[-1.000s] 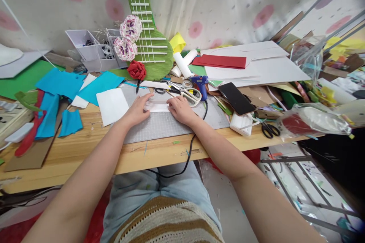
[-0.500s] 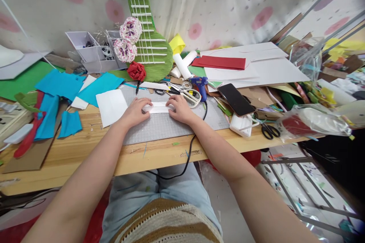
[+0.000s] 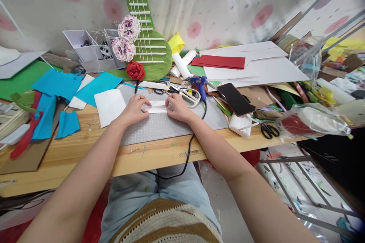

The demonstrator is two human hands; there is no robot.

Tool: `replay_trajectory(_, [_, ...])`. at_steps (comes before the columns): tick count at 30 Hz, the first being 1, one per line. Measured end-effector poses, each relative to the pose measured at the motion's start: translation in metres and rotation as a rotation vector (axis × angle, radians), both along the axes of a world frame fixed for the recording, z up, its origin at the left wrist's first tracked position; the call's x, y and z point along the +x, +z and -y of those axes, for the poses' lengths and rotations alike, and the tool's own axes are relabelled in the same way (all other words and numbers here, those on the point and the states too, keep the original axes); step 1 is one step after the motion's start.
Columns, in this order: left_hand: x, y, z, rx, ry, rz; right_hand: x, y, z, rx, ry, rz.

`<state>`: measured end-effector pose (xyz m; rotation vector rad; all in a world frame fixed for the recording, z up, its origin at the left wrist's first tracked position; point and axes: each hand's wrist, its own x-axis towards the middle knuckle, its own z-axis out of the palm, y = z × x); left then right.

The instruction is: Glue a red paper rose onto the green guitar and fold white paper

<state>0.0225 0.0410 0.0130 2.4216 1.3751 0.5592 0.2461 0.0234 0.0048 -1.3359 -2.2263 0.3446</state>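
Observation:
A narrow folded strip of white paper (image 3: pixel 157 107) lies across the grey cutting mat (image 3: pixel 159 131). My left hand (image 3: pixel 134 109) grips its left end, thumb toward the middle and fingers curled over the edge. At the other end my right hand (image 3: pixel 179 108) holds the strip in the same way. Just behind the right hand are white-handled scissors (image 3: pixel 191 98) and a blue glue gun (image 3: pixel 200 85). A white sheet of paper (image 3: pixel 110 106) lies beside my left hand.
Blue crepe paper (image 3: pixel 99 88) covers the left side. A green paper guitar (image 3: pixel 155 51) with flowers stands behind. To the right are a phone (image 3: pixel 236 99), black-handled scissors (image 3: pixel 269 131) and red paper (image 3: pixel 219 62). The glue gun's black cable (image 3: pixel 190 152) hangs over the table's front edge.
Both hands stay on the paper strip with almost the same grip. The view has shifted slightly, so most things sit a little further left.

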Motion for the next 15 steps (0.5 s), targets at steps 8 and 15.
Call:
replay_trajectory(8, [-0.0034, -0.0040, 0.0003, 0.088, -0.036, 0.021, -0.0002, -0.0001, 0.0001, -0.015, 0.058, -0.041])
replay_trajectory(15, [-0.0052, -0.0026, 0.0046, 0.163, -0.071, 0.029, 0.0045, -0.0009, 0.0031, 0.082, 0.073, 0.074])
